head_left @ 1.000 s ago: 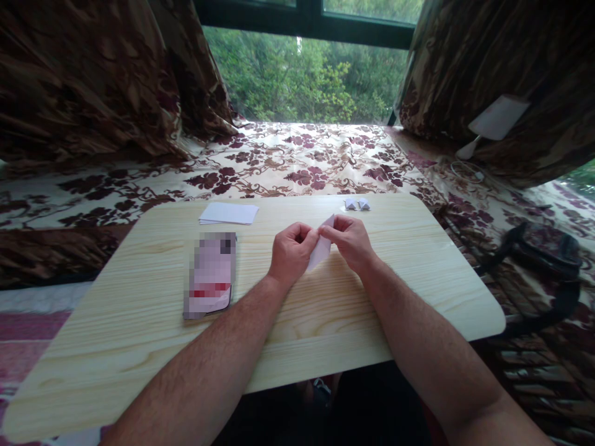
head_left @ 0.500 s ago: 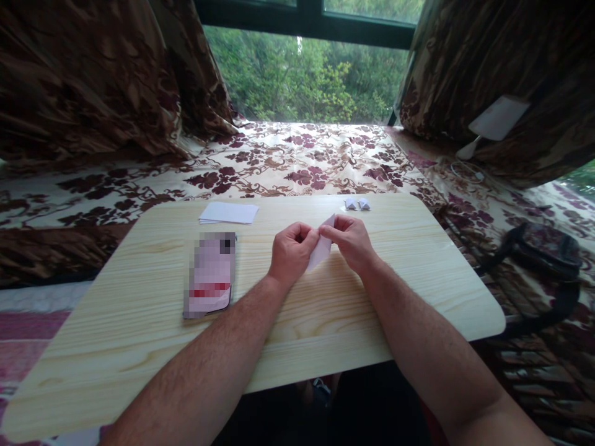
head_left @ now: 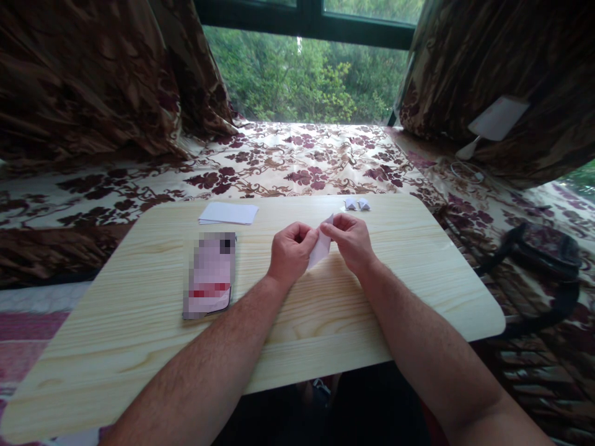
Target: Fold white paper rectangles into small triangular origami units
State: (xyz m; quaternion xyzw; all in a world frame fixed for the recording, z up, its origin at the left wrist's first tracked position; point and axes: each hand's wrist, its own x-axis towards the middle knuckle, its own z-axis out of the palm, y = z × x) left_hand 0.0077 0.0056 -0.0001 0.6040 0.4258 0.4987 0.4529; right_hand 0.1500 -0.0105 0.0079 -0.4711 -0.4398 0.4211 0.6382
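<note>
A small folded piece of white paper is held tilted above the middle of the wooden table. My left hand is closed on its left side, thumb and curled fingers pinching it. On the other side, my right hand pinches its upper right edge between thumb and fingers. The fingers cover part of the paper, so its full shape is hidden. Two small folded white paper pieces lie beyond my right hand, near the table's far edge.
The pale wooden table has rounded corners. A stack of white paper sheets lies at its back left. Nearer stands a pixelated pink phone-like object, close to my left forearm. A white lamp stands at the far right.
Both hands keep their pinch on the folded paper. Its upper tip sits very slightly further left; otherwise little differs.
</note>
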